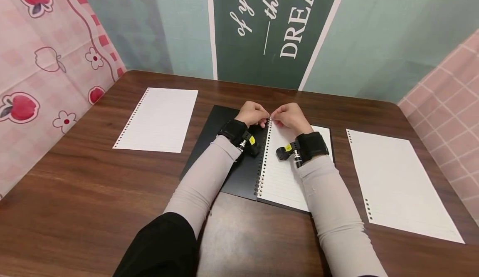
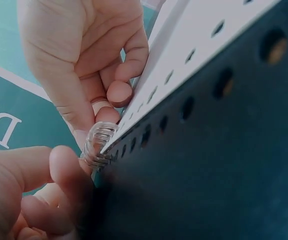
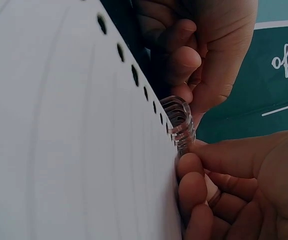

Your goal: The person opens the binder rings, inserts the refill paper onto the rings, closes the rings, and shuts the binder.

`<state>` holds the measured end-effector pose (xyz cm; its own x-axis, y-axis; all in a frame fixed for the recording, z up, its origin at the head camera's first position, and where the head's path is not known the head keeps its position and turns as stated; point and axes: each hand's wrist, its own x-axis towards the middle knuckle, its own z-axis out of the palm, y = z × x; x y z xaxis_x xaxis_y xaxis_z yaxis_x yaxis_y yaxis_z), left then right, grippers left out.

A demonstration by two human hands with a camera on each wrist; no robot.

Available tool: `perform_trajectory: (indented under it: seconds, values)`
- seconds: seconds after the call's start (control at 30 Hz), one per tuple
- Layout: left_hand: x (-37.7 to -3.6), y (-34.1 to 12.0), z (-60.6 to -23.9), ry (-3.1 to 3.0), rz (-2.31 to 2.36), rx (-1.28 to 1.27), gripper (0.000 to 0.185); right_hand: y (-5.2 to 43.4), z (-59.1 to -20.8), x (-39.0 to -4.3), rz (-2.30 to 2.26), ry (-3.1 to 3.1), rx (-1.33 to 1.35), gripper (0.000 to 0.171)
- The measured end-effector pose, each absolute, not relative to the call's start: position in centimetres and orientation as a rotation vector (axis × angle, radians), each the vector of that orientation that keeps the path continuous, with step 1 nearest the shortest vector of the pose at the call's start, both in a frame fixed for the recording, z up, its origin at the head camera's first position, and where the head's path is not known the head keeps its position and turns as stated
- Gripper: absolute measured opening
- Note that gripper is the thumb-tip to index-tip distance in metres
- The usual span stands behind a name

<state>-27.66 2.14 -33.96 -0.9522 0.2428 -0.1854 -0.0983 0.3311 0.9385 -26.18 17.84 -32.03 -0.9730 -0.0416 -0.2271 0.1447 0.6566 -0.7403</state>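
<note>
1. Notebook (image 1: 252, 171) lies open around the middle of the tabletop (image 1: 93, 185), black cover (image 1: 241, 185) to the left, lined pages (image 1: 278, 183) to the right; its long axis runs from the near edge toward the far edge.
2. Clear binding rings (image 2: 101, 137) at its far end sit between the two hands, neither clearly nearer.
3. Left hand (image 1: 252, 114) pinches them from the cover side.
4. Right hand (image 1: 291, 115) pinches them from the page side.
5. Loose sheets lie well apart: one (image 1: 159, 121) near the far left corner, another (image 1: 400, 181) along the right edge.
</note>
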Motion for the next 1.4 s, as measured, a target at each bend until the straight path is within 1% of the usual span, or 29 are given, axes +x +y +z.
perform_trajectory:
  seconds: [0.37, 0.47, 0.67, 0.9, 1.07, 1.23, 1.4]
  values:
    - [-27.1, 1.7, -34.2, 2.295, 1.651, 0.184, 0.014, 18.1, -32.3, -25.5, -1.241, 2.626, 0.083, 0.024]
    - [-27.1, 1.3, -34.0, 2.287, 1.599, 0.198, 0.012, 18.3, -32.0, -25.3, -1.257, 2.584, 0.085, 0.022]
    - [-26.8, 0.0, -33.0, 2.236, 1.402, 0.352, 0.015, 19.1, -31.2, -24.8, -1.181, 2.493, 0.022, 0.021]
    - [-26.9, -0.6, -33.2, 2.171, 1.333, 0.445, 0.007, 19.1, -31.0, -24.4, -1.113, 2.436, -0.055, 0.021]
    - [-26.6, -0.7, -33.0, 2.213, 1.295, 0.497, 0.006, 18.9, -31.0, -24.6, -1.107, 2.451, -0.084, 0.016]
    - [-26.5, -0.9, -32.7, 2.229, 1.28, 0.51, 0.007, 18.6, -31.0, -24.6, -1.086, 2.475, -0.089, 0.014]
    - [-26.5, -1.0, -32.5, 2.233, 1.271, 0.516, 0.008, 18.4, -30.6, -24.3, -1.077, 2.501, -0.111, 0.017]
